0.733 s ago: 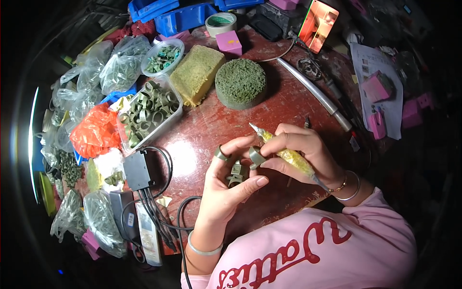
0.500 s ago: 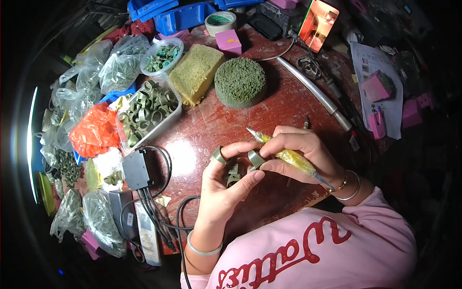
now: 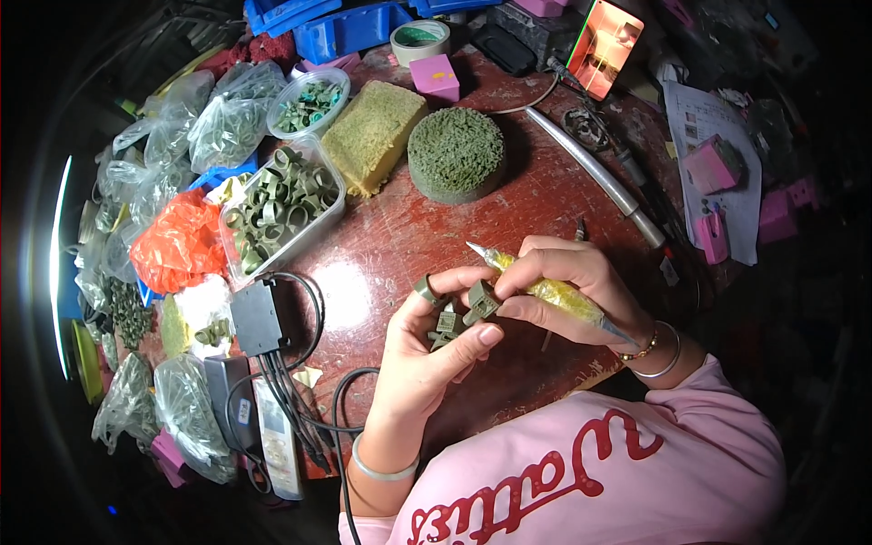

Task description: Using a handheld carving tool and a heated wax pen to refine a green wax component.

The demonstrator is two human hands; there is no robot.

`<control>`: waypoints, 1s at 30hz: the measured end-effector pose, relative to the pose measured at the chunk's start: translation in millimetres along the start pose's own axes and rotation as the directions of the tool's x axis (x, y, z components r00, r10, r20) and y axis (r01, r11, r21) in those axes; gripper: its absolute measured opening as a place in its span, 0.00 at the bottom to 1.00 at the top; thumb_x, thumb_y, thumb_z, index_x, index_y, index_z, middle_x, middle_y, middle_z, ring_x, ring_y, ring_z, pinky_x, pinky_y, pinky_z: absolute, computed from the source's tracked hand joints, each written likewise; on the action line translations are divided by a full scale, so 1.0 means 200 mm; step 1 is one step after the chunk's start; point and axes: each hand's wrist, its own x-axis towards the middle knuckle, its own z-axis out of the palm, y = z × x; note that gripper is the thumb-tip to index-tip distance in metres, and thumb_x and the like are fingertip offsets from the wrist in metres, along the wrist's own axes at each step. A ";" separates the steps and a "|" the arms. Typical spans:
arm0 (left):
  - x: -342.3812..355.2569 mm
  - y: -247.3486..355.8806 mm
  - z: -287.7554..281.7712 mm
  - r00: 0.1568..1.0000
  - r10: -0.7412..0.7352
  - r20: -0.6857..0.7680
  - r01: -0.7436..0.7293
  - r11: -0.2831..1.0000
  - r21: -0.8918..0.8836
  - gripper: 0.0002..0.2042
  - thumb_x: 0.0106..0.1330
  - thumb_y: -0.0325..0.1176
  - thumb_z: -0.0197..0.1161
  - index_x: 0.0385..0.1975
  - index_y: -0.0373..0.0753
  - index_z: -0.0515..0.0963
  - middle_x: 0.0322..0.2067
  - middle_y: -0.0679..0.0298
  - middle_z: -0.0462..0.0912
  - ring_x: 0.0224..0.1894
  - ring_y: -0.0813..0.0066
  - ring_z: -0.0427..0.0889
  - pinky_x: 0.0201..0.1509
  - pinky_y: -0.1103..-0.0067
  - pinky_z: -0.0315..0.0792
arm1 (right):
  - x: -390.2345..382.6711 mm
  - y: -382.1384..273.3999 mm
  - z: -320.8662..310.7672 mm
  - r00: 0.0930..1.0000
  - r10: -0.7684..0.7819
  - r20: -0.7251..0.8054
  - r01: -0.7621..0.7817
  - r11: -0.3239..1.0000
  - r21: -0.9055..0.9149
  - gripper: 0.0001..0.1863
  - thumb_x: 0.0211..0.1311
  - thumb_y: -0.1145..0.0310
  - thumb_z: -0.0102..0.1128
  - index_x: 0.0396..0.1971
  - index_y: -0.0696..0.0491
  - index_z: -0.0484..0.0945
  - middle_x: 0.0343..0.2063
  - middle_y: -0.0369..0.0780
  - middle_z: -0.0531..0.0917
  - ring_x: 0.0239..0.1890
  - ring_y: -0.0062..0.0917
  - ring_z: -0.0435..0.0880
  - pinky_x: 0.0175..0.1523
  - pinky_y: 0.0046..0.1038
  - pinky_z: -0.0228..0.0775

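My left hand [image 3: 418, 354] is closed around several olive-green rings, which look like carved wax. One ring band [image 3: 427, 289] sits on a fingertip, and another green ring [image 3: 480, 301] stands up between my thumb and fingers, its blocky patterned face showing. More green pieces [image 3: 445, 323] lie in the palm, partly hidden. My right hand [image 3: 581, 282] is closed on a pen-like tool [image 3: 556, 298] wrapped in yellow, its pale pointed tip aimed up and left, apart from the rings. The right fingertips are at the upright ring's edge; whether they grip it is unclear.
A clear tub [image 3: 320, 221] of green rings stands left of a yellow sponge block [image 3: 374, 136] and a round green scouring block [image 3: 456, 156]. A grey tapered rod [image 3: 595, 173] lies at right. A black cable box [image 3: 259, 320] and plastic bags [image 3: 191, 413] crowd the left.
The ring between my left thumb and fingers has turned, so its blocky face now shows instead of its open band. The ring on the fingertip has shifted slightly right. The tool remains in my right hand.
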 end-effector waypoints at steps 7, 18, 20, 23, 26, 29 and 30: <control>0.01 -0.03 0.00 0.994 0.099 -0.036 -0.095 0.990 0.100 0.23 0.58 0.18 0.68 0.55 0.36 0.73 0.36 0.71 0.75 0.29 0.89 0.75 0.30 0.92 0.69 | 0.00 0.01 0.00 0.999 0.052 -0.012 -0.052 0.998 0.021 0.08 0.55 0.74 0.70 0.34 0.55 0.81 0.26 0.38 0.80 0.30 0.24 0.79 0.36 0.25 0.69; 0.01 -0.02 0.02 0.996 0.072 -0.058 -0.066 0.993 0.099 0.21 0.60 0.21 0.67 0.54 0.36 0.73 0.32 0.71 0.77 0.26 0.90 0.75 0.21 0.94 0.63 | 0.00 0.02 0.01 1.000 0.014 -0.021 -0.015 1.000 -0.008 0.08 0.54 0.74 0.70 0.33 0.55 0.81 0.26 0.38 0.80 0.28 0.25 0.79 0.34 0.25 0.69; 0.01 -0.03 0.01 0.996 0.073 -0.057 -0.067 0.994 0.092 0.21 0.60 0.21 0.67 0.54 0.36 0.73 0.32 0.71 0.78 0.26 0.90 0.75 0.21 0.94 0.63 | 0.00 0.01 0.01 1.000 0.021 -0.017 -0.021 1.000 -0.013 0.08 0.54 0.74 0.71 0.33 0.55 0.81 0.26 0.38 0.80 0.28 0.25 0.79 0.34 0.25 0.69; 0.01 -0.02 0.01 0.996 0.067 -0.056 -0.062 0.994 0.088 0.21 0.60 0.21 0.67 0.54 0.36 0.74 0.32 0.71 0.77 0.26 0.90 0.75 0.21 0.94 0.63 | 0.00 0.01 0.01 1.000 0.014 -0.009 -0.015 1.000 -0.026 0.08 0.54 0.75 0.70 0.33 0.57 0.80 0.26 0.38 0.79 0.28 0.24 0.78 0.35 0.24 0.68; 0.02 -0.03 0.01 0.997 0.058 -0.048 -0.055 0.997 0.048 0.20 0.61 0.21 0.66 0.54 0.36 0.73 0.33 0.70 0.78 0.26 0.89 0.75 0.21 0.93 0.62 | 0.01 0.01 0.01 1.000 0.010 -0.018 -0.011 0.999 -0.039 0.08 0.54 0.75 0.70 0.33 0.57 0.80 0.26 0.38 0.79 0.28 0.25 0.78 0.35 0.24 0.68; 0.02 -0.02 -0.04 0.999 0.030 -0.021 -0.031 0.998 -0.047 0.18 0.64 0.25 0.63 0.54 0.37 0.72 0.36 0.66 0.80 0.26 0.87 0.74 0.20 0.92 0.62 | 0.02 0.00 0.02 0.998 0.009 -0.059 -0.012 0.999 -0.052 0.06 0.56 0.74 0.69 0.34 0.56 0.81 0.27 0.39 0.81 0.29 0.25 0.80 0.35 0.24 0.70; 0.02 -0.01 -0.06 1.000 0.006 0.008 -0.005 0.995 -0.101 0.16 0.66 0.28 0.61 0.54 0.37 0.72 0.38 0.62 0.80 0.25 0.85 0.74 0.19 0.91 0.62 | 0.03 -0.01 0.02 0.996 0.003 -0.091 -0.009 0.998 -0.068 0.06 0.58 0.73 0.67 0.34 0.56 0.81 0.27 0.38 0.82 0.29 0.23 0.80 0.36 0.23 0.70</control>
